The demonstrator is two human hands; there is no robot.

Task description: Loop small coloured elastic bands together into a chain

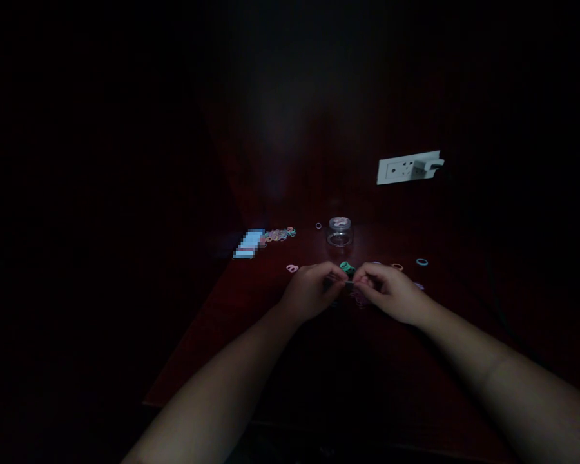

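Over the dark red table, my left hand and my right hand meet, both closed in a pinch. A thin pale hair tie spans the small gap between their fingertips; its full shape is hidden by the fingers. Just beyond lie green hair ties. Purplish hair ties sit in a dim heap below my right hand. Pink hair ties rest left of my left hand. An orange hair tie and a blue hair tie lie past my right hand.
A clear lidded jar stands behind the hands, with a small ring-shaped band to its left. Farther left, a heap of mixed hair ties touches a bright, blurred-out phone-like screen. A wall socket holds a plug. Deep shadow surrounds the table.
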